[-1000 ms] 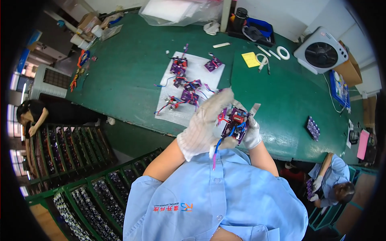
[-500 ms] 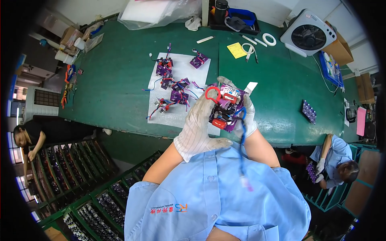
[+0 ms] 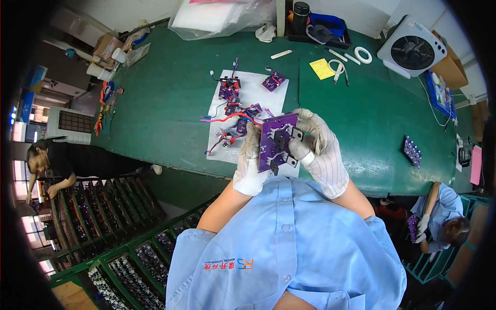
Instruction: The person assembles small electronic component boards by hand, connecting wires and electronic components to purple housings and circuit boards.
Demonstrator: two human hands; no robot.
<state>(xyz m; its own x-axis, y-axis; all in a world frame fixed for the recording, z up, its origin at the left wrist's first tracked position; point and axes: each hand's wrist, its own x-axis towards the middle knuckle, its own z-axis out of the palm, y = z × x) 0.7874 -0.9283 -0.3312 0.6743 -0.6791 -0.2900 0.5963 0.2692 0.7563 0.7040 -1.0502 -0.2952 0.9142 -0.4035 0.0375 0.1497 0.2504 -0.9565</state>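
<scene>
The left hand (image 3: 250,166) and the right hand (image 3: 324,160), both in white gloves, hold a purple circuit board (image 3: 269,150) in front of the chest, above the near edge of the green desk (image 3: 165,98). The grip of the left hand is closed on the left side of the board; the grip of the right hand is closed at its right side, with the thumb by the black components (image 3: 297,133). The board is tilted, standing nearly on its edge. Red and blue wires (image 3: 227,119) extend from it to the left. Behind, on a white sheet (image 3: 253,85), lie several wired boards (image 3: 230,90) in a group, and a single board (image 3: 274,81) lies apart near the upper right corner. To the right on the desk there are a yellow paper (image 3: 322,69), a tape roll (image 3: 363,55), a grey fan (image 3: 412,50) and another purple board (image 3: 412,152).
</scene>
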